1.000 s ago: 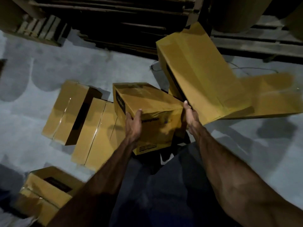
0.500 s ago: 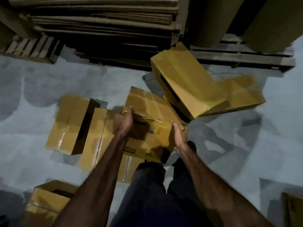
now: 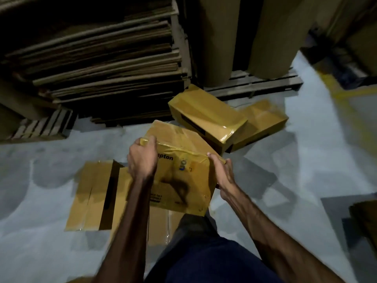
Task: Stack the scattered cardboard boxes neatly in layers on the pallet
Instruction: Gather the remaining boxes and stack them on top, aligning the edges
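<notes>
While you stood over the grey floor, you held a taped cardboard box in front of you, clear of the floor, its printed face tilted toward you. Your left hand gripped the upper left corner, fingers curled over the top edge. Your right hand gripped the right edge, thumb on the near face, fingers wrapped behind. Two more boxes lay beyond it, one leaning on the other. Another box lay on the floor to the left, with one more, probably a box, partly hidden under your arm. Stacked flat cardboard sheets and a wooden pallet carrying large rolls stood behind.
</notes>
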